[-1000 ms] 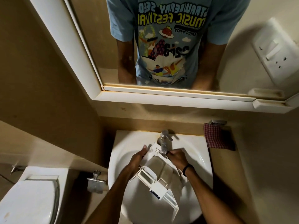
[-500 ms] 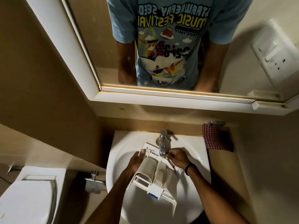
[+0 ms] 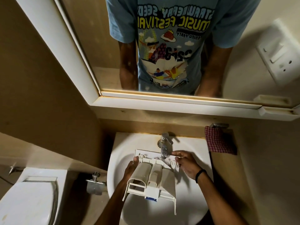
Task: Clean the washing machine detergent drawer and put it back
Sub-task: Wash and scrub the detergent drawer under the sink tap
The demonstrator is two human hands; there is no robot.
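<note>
Two hands meet the moulded white plastic detergent drawer (image 3: 154, 176) over the round glossy sink (image 3: 194, 200), under the chrome tap (image 3: 164, 143): left hand (image 3: 130, 168) grips its left side; right hand (image 3: 186, 164) touches its right edge, grip unclear.

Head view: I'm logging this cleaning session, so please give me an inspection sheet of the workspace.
Surface: white sink basin, tap at its back.
Job's things: detergent drawer held over the basin, under the tap.
Clutter: checked cloth hanging right of the sink.
Hands: left hand grips the drawer's left side; right hand at its right end, grip unclear.
Cables: nothing seen.
Surroundings: mirror, toilet.
</note>
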